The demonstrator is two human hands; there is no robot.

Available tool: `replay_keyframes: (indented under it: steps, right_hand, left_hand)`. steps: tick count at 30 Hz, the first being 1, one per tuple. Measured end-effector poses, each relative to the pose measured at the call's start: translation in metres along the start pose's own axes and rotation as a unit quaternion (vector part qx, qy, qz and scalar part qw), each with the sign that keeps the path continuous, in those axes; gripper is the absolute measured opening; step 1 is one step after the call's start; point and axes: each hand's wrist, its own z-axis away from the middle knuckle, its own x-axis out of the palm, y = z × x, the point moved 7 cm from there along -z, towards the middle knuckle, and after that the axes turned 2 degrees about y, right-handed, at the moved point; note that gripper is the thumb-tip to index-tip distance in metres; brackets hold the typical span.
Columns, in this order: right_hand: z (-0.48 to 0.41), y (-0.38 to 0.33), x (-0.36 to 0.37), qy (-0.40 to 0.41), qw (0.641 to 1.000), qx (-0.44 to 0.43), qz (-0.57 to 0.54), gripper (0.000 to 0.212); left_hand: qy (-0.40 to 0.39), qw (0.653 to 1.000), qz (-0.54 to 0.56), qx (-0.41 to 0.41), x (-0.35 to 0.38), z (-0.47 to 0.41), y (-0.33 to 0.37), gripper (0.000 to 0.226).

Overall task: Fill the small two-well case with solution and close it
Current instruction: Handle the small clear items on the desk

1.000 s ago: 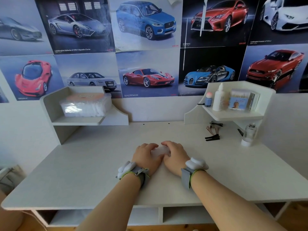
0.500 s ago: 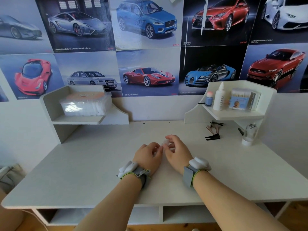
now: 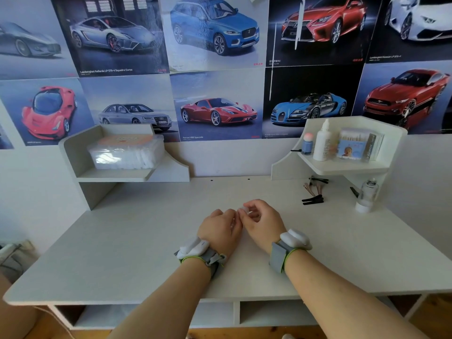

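My left hand [image 3: 219, 228] and my right hand [image 3: 263, 222] meet knuckle to knuckle at the middle of the white desk [image 3: 127, 253]. Between them is the small translucent white case [image 3: 245, 210], almost wholly hidden; only a pale sliver shows at my right fingertips. Both hands curl around it, the right thumb and forefinger pinching its top. Whether its lids are on cannot be seen. A white solution bottle [image 3: 322, 141] stands upright on the right shelf [image 3: 342, 168], well away from both hands.
A clear bottle [image 3: 367, 195] stands under the right shelf, with black hair clips [image 3: 313, 199] beside it. A blue bottle [image 3: 307, 144] and a cotton-swab box [image 3: 354, 145] share that shelf. A plastic box [image 3: 126, 151] sits on the left shelf.
Both hands were flat over the case a second ago. They have since lifted and curled, and the right fingers now pinch at its top. The hands have shifted slightly away from me.
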Motion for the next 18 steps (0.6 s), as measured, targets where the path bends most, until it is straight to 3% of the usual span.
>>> replay_keyframes:
  steps: [8, 18]
  right_hand:
    - [0.0, 0.001, 0.003, -0.013, 1.0, 0.01, 0.002, 0.017]
    - [-0.001, 0.005, 0.007, -0.06, 0.996, 0.047, -0.042, 0.019]
  left_hand:
    - [0.028, 0.998, -0.055, 0.01, -0.004, 0.0, -0.001, 0.034]
    - [0.032, 0.989, 0.095, -0.106, 0.005, -0.003, -0.031, 0.024]
